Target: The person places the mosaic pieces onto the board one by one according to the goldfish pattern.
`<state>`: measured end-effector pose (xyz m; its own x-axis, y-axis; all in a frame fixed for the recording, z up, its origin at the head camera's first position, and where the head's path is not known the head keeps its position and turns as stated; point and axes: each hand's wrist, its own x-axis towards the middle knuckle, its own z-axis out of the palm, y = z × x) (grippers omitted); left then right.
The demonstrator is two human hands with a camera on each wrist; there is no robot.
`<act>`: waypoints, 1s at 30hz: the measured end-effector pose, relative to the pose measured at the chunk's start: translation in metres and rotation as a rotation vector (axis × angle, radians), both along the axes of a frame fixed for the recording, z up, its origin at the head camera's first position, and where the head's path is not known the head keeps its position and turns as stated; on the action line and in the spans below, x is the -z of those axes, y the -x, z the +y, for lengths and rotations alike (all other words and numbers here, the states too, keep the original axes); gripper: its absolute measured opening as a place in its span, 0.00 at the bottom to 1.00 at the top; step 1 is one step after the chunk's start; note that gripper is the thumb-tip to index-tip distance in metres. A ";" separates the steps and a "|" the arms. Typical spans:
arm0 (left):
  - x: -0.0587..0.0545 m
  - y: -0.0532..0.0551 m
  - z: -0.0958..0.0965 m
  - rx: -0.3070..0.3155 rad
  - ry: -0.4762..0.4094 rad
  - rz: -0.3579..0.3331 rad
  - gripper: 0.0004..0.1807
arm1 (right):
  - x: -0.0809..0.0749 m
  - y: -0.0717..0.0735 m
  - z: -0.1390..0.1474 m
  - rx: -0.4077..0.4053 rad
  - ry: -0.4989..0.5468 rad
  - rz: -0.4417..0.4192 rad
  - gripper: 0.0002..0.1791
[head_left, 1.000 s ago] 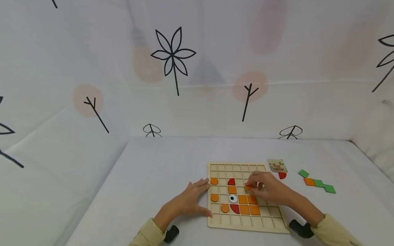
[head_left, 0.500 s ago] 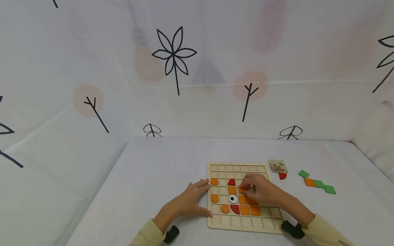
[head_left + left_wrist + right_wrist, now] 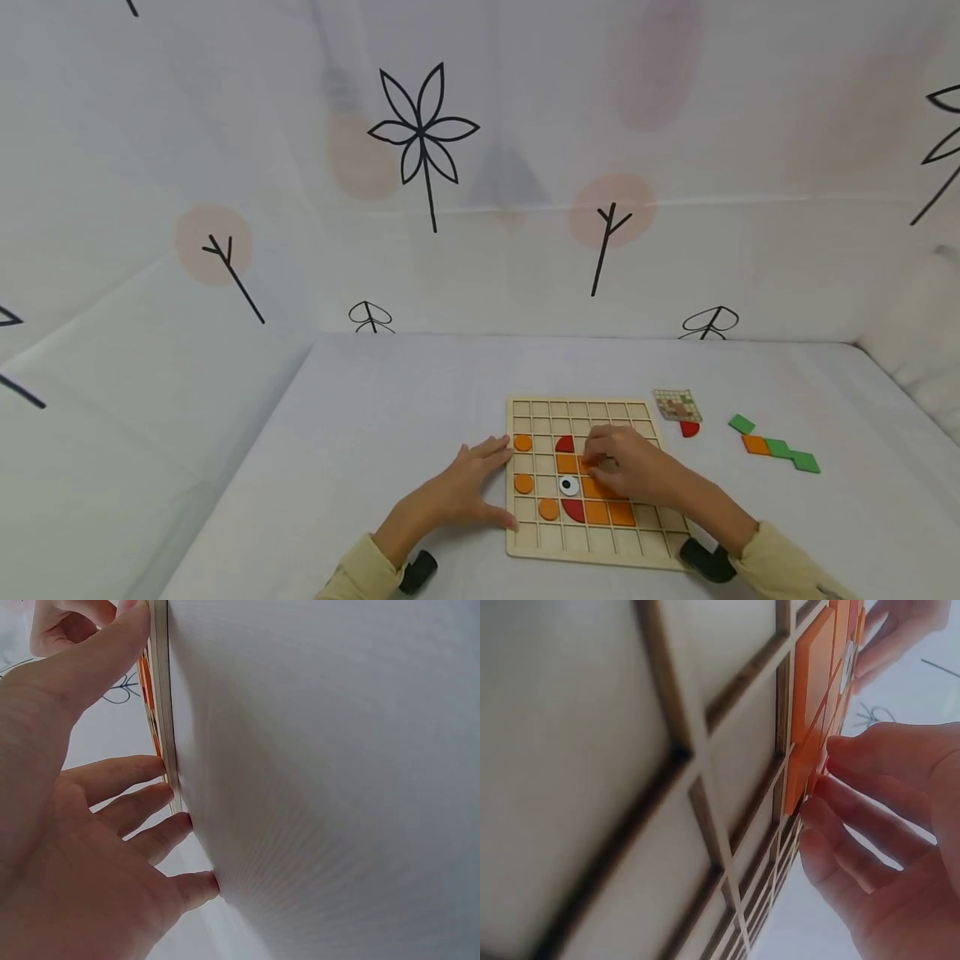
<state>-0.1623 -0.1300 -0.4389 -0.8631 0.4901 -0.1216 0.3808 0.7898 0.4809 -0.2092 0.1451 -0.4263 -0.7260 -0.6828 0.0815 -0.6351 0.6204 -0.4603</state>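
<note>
A wooden grid board lies on the table. My left hand is spread at its left side, fingertips and thumb at the edge; the left wrist view shows the fingers fairly straight against it. Over the middle cells, my right hand pinches an orange square tile, mostly hidden by the fingers, beside another orange square. In the right wrist view, thumb and fingertips meet close to the orange tiles. Around them sit an eye disc, a red quarter-round piece and several orange discs.
Behind the board's right corner lies a small pattern card, with a red piece partly under it. Farther right are green diamond tiles and an orange diamond. A white patterned cloth hangs behind the table.
My right hand has moved left across the board with the orange tile, down to the cell beside the other orange square. My left hand has stayed at the board's edge.
</note>
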 end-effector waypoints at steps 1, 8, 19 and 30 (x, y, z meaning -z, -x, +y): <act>0.000 0.000 0.000 0.000 0.000 0.000 0.52 | -0.001 -0.001 0.001 0.002 -0.004 0.002 0.07; 0.001 -0.001 0.000 0.000 -0.005 -0.011 0.52 | -0.001 -0.003 0.017 0.043 0.002 0.004 0.07; 0.001 -0.001 -0.001 -0.001 -0.003 -0.015 0.52 | -0.005 -0.006 0.060 0.144 -0.012 0.065 0.07; 0.002 0.000 -0.001 -0.004 0.001 -0.022 0.53 | -0.003 -0.010 0.103 0.246 0.002 0.136 0.13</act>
<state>-0.1620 -0.1311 -0.4410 -0.8620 0.4870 -0.1405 0.3675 0.7915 0.4883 -0.1992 0.2485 -0.4237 -0.8522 -0.4872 0.1909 -0.5217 0.7627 -0.3824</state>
